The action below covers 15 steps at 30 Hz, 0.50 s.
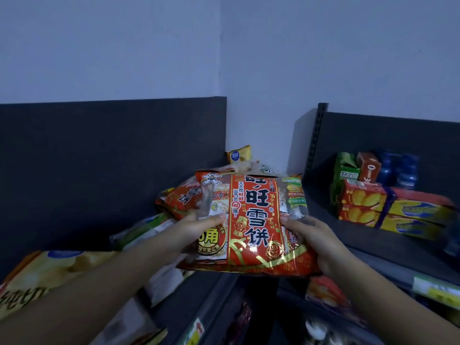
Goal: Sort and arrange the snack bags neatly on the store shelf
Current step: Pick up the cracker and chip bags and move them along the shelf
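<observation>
Yellow chip bag: lies well left of the red rice-cracker bag. My left hand grips the red bag's left edge, thumb on top. Bag is held face up between my hands; a second red bag lies just behind-left of it. My right hand grips its right edge. Stacked biscuit boxes stand well right of it.

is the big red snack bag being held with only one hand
No, the left hand grips one side of the red snack bag and the right hand grips the other side.
</observation>
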Each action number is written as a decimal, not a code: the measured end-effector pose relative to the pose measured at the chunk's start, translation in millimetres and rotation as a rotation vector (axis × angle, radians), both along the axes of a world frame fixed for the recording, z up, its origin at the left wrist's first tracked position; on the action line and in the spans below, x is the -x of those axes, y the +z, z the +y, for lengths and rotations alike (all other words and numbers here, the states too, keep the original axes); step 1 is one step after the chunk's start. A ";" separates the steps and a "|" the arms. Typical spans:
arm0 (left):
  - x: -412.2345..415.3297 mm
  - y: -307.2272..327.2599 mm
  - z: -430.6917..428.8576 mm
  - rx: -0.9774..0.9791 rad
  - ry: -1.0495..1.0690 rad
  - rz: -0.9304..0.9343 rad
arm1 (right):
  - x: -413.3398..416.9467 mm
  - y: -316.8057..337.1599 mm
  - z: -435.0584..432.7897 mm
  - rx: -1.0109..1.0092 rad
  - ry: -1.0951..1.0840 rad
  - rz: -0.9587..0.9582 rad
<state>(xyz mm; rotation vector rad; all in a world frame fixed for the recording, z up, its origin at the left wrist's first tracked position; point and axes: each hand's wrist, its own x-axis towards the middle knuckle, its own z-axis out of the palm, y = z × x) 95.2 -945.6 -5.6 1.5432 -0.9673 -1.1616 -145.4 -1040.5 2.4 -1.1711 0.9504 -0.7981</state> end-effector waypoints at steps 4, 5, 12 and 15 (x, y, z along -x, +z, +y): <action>-20.2 8.4 -58.7 0.012 0.030 -0.011 | -12.8 -1.1 -55.3 0.006 -0.068 -0.001; -22.3 8.7 -70.8 0.024 0.041 -0.007 | -15.7 -0.3 -68.4 -0.001 -0.086 -0.001; -41.0 10.5 -147.7 0.121 0.137 -0.059 | -56.8 29.3 -173.7 0.060 0.013 0.065; -58.9 22.0 -181.5 0.160 0.244 -0.093 | -88.2 48.2 -226.8 0.149 0.073 0.108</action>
